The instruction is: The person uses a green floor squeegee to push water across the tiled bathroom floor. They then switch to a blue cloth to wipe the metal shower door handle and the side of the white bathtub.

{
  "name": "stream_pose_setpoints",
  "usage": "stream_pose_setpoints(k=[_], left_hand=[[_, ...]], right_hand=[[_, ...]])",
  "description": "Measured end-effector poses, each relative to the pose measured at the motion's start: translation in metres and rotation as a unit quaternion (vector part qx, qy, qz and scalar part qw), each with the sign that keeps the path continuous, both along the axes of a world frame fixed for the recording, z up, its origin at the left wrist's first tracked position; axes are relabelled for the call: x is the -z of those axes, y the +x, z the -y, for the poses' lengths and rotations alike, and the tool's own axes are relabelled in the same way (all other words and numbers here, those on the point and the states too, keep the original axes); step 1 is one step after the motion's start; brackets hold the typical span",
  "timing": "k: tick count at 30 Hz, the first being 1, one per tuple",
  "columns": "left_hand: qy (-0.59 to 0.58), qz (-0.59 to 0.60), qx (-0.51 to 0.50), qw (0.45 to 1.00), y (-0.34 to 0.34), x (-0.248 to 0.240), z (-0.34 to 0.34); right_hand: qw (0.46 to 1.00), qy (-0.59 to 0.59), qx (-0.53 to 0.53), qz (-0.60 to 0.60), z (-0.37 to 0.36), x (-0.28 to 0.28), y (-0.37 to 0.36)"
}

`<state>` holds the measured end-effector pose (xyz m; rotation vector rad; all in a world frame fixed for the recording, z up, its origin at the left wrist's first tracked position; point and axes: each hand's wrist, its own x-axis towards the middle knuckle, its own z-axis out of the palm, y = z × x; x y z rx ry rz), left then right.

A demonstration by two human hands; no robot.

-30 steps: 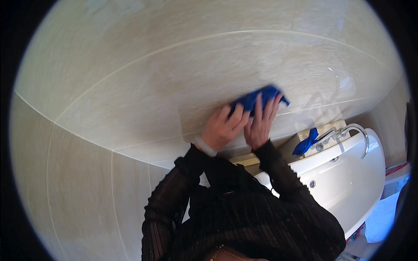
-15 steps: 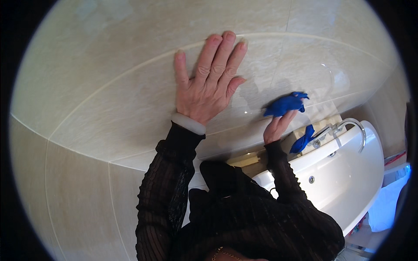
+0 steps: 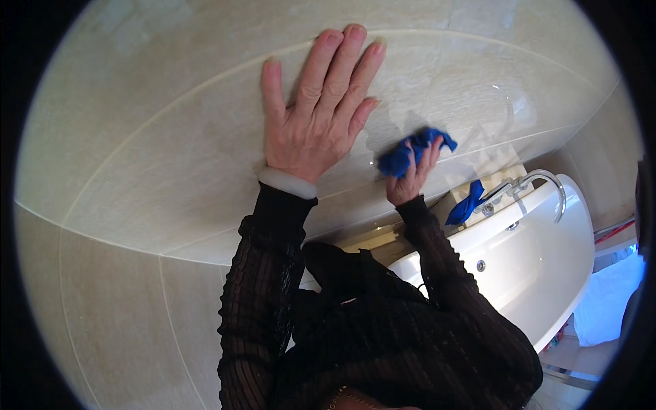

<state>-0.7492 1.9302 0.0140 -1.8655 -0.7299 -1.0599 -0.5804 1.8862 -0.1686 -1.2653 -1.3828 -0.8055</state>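
My left hand (image 3: 314,113) lies flat on the beige tiled wall (image 3: 184,164), its fingers stretched out across a grout line. Lower and to the right, my right hand (image 3: 412,176) presses a crumpled blue cloth (image 3: 418,152) against the same wall, with the fingers over the cloth. A second blue cloth (image 3: 467,203) hangs by the chrome tap (image 3: 540,179), close to my right wrist and apart from the hand.
To the right stands a white bathtub (image 3: 516,273), with the tap curving over its rim. A narrow beige ledge (image 3: 507,164) runs between tub and wall. Something light blue (image 3: 608,297) is beyond the tub at the far right.
My right hand has moved left along the wall with the blue cloth. My left hand stays flat on the wall, and the whole view has shifted slightly.
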Motion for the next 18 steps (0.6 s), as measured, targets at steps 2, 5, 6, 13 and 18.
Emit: stream_pose_setpoints(k=[2,5,6,13,18], left_hand=[[0.01,-0.001,-0.004,1.0,0.0,0.0,0.0],[0.022,0.008,-0.008,1.0,-0.003,0.002,-0.003],[0.019,0.007,-0.005,1.0,-0.001,0.004,-0.004],[0.015,0.006,-0.007,1.0,-0.001,0.004,-0.004],[0.014,0.008,-0.004,1.0,0.001,0.005,-0.003]], right_hand=[[0.995,-0.051,0.058,-0.068,0.011,0.041,0.011],[0.941,-0.055,0.058,-0.328,0.011,0.046,0.009],[0.9,0.003,0.015,-0.436,0.005,0.034,0.013],[0.98,0.132,0.032,-0.148,-0.02,-0.094,0.004],[0.996,0.08,0.032,-0.003,-0.014,-0.088,0.018]])
